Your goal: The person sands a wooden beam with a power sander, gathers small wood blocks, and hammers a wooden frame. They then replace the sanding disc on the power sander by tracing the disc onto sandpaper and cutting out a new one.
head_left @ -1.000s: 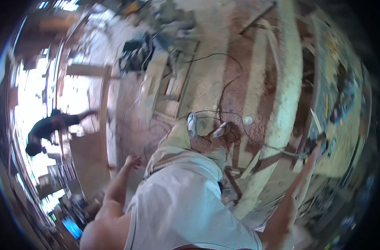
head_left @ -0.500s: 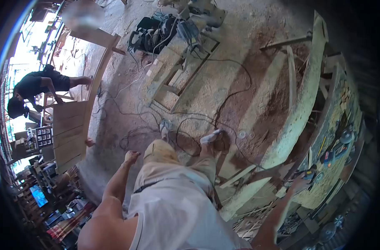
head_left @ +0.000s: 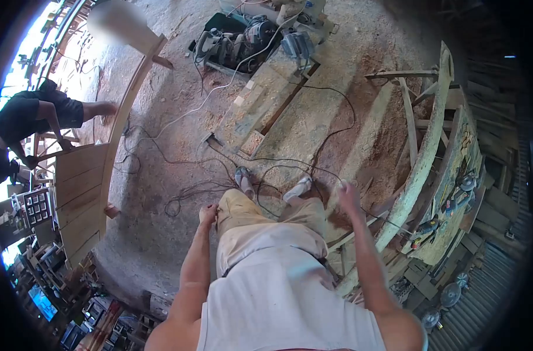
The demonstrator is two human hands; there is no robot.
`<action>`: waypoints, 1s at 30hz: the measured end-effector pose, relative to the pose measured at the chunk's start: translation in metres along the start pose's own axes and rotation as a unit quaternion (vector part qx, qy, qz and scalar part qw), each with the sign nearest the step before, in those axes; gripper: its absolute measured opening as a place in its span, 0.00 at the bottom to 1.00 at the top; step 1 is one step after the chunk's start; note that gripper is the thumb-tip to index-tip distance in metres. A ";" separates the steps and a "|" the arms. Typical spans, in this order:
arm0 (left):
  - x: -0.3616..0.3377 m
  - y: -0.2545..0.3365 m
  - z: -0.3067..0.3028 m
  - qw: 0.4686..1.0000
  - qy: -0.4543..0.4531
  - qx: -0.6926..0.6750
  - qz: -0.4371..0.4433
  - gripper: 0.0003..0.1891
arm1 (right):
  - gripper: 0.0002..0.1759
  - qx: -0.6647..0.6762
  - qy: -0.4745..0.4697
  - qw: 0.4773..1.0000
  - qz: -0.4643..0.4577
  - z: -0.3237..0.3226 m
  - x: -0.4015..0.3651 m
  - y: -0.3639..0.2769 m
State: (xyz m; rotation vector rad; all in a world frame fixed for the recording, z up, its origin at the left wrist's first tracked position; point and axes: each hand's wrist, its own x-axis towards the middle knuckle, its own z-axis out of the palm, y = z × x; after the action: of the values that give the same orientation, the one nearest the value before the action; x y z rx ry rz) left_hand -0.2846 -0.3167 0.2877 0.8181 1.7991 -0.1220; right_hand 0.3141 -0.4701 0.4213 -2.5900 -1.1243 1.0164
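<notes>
The dusty brown floor (head_left: 155,240) is crossed by thin black cords (head_left: 353,111); feet are best set down between them. Small tools are held on the long pale wooden counter (head_left: 434,253). The dark green plastic bin (head_left: 230,22) is packed with grey and black power tools (head_left: 260,34). The left hand (head_left: 208,214) is held beside the tan cloth shorts (head_left: 238,212), the right hand (head_left: 348,198) near a cord. Both hands' fingers look bent; whether anything is gripped cannot be told.
</notes>
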 end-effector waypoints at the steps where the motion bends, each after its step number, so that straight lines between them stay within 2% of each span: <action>1: 0.010 0.004 -0.004 0.996 -0.008 -0.067 -0.053 0.20 | 0.19 0.017 0.029 0.999 -0.035 -0.004 0.029 -0.024; 2: 0.026 0.007 -0.009 0.993 -0.013 -0.089 -0.077 0.20 | 0.18 0.032 0.062 0.995 -0.070 -0.007 0.061 -0.050; 4: 0.068 0.008 -0.013 0.982 -0.023 -0.137 -0.127 0.20 | 0.18 0.055 0.078 0.993 -0.066 -0.012 0.131 -0.103; 6: 0.098 0.016 -0.008 0.986 -0.016 -0.138 -0.096 0.22 | 0.21 0.008 0.020 0.996 -0.083 -0.003 0.221 -0.129; 8: 0.119 0.053 0.002 0.985 0.012 -0.145 -0.095 0.25 | 0.31 -0.055 -0.018 0.998 -0.034 0.002 0.307 -0.162; 10: 0.163 0.068 0.018 0.975 -0.021 -0.208 -0.078 0.34 | 0.46 -0.080 0.035 0.994 -0.068 0.014 0.406 -0.172; 12: 0.190 0.084 0.034 0.962 -0.026 -0.263 -0.067 0.43 | 0.58 -0.083 0.156 0.981 -0.083 0.006 0.465 -0.213; 14: 0.186 0.133 0.060 0.947 -0.001 -0.315 -0.062 0.52 | 0.63 -0.103 0.191 0.972 -0.087 -0.005 0.536 -0.241; 16: 0.188 0.167 0.082 0.914 -0.018 -0.399 -0.066 0.43 | 0.64 -0.060 0.179 0.979 -0.073 -0.016 0.578 -0.273; 17: 0.197 0.182 0.095 0.895 -0.027 -0.441 -0.065 0.39 | 0.59 -0.056 0.185 0.977 -0.085 -0.012 0.604 -0.277; 19: 0.223 0.201 0.126 0.865 -0.052 -0.498 0.008 0.45 | 0.51 -0.051 0.197 0.973 -0.109 -0.005 0.647 -0.278; 20: 0.230 0.201 0.138 0.848 -0.065 -0.525 0.041 0.48 | 0.45 0.034 0.135 0.987 -0.085 -0.007 0.660 -0.272; 22: 0.262 0.184 0.159 0.845 -0.025 -0.532 0.046 0.45 | 0.32 0.207 0.015 0.978 -0.031 -0.020 0.678 -0.271; 25: 0.276 0.170 0.164 0.865 0.003 -0.499 0.043 0.43 | 0.24 0.352 -0.050 0.927 -0.122 -0.020 0.675 -0.263; 28: 0.258 0.187 0.155 0.894 0.022 -0.447 0.035 0.42 | 0.20 0.300 0.038 0.950 -0.079 -0.015 0.645 -0.251; 29: 0.250 0.195 0.152 0.902 0.027 -0.429 0.032 0.42 | 0.18 0.275 0.061 0.953 -0.108 -0.019 0.611 -0.243; 30: 0.242 0.200 0.149 0.914 0.014 -0.405 0.008 0.43 | 0.18 0.213 0.073 0.971 -0.082 -0.025 0.568 -0.237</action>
State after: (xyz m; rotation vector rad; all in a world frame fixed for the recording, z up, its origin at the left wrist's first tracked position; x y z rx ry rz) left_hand -0.0879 -0.1208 0.0791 0.2294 1.6491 0.6181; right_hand 0.4684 0.0947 0.2284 -2.1563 -0.9432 0.8963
